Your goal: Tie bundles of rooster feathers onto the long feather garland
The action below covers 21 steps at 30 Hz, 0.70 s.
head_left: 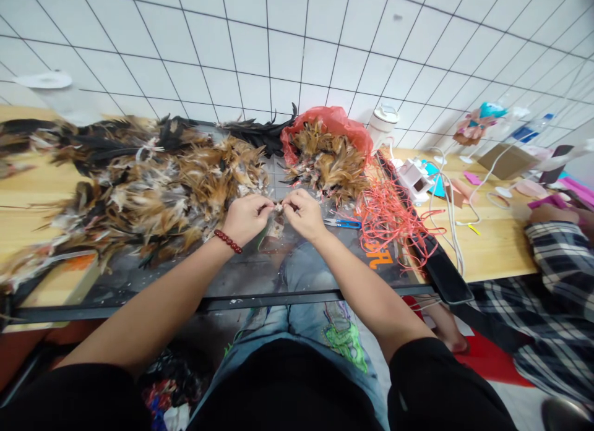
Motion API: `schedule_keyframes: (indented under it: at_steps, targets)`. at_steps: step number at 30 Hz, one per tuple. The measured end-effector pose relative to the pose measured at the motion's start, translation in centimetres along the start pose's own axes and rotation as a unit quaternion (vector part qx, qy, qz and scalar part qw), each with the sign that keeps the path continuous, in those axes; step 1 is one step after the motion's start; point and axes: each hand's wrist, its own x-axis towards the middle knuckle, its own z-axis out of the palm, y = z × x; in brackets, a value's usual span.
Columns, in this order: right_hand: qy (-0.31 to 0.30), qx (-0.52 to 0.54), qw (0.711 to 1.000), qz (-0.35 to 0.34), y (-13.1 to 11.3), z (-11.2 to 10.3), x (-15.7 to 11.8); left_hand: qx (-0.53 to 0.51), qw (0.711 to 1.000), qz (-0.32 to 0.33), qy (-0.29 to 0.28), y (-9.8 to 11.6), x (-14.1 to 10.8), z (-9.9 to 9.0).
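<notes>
Close together over the dark board, both hands pinch at a tiny pale item, too small to make out. My left hand, with a red bead bracelet at the wrist, has its fingertips on one side of it. The fingers of my right hand are closed on the other side. A big pile of brown feathers spreads to the left. Behind my right hand, more brown feathers lie in front of and inside a red plastic bag. Blue-handled snips lie just right of my right hand.
Tangled red strings lie right of the snips. Beyond are a black tray edge, a white charger with cables and a white cup. A person in a plaid sleeve works at the far right. Black feathers lie behind.
</notes>
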Motion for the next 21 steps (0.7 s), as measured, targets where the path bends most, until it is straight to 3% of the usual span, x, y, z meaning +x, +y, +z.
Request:
schedule_keyframes:
  at_steps: [4,7,10,13,16,21]
  targets:
    - [0.019,-0.042,0.997,0.058,0.2,0.1,0.1,-0.018,0.994,-0.107,-0.029,-0.4,0.4,0.1]
    - [-0.004,-0.063,0.995,0.077,0.2,0.2,0.1,-0.155,0.972,-0.175,-0.021,-0.2,0.6,0.0]
    - [-0.048,-0.089,0.991,0.085,0.1,0.2,0.1,-0.307,0.933,-0.189,0.004,0.4,0.7,-0.1]
    - [-0.088,-0.110,0.987,0.077,-0.2,0.2,0.0,-0.391,0.904,-0.172,0.007,0.9,0.6,-0.1]
    - [-0.090,-0.105,0.987,0.076,-0.4,0.2,0.0,-0.423,0.884,-0.200,-0.014,1.0,0.6,0.2]
    - [-0.045,-0.047,0.997,0.043,-0.4,0.1,-0.1,-0.403,0.876,-0.265,0.023,0.6,0.9,0.6]
